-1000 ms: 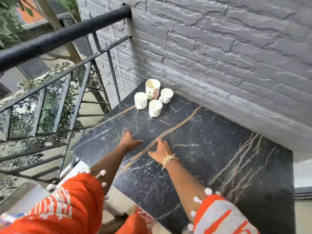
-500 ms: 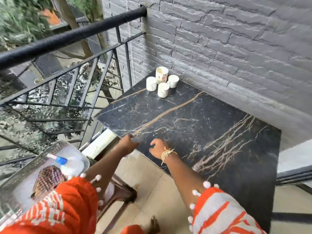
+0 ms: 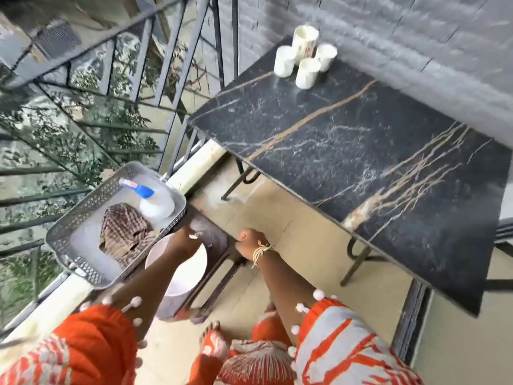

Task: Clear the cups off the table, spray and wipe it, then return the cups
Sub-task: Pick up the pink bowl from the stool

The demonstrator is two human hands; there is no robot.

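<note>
Ceramic cups (image 3: 304, 55), fragile and slick, are best gripped around their walls, well beyond both hands (image 3: 185, 240), whose closure cannot be told.

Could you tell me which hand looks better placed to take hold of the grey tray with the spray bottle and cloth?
Probably the left hand: it is at the grey tray's near edge, while the right hand is farther away.

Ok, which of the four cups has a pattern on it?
The tallest cup, at the back of the cluster nearest the wall; it has red markings, while the three shorter cups look plain white.
</note>
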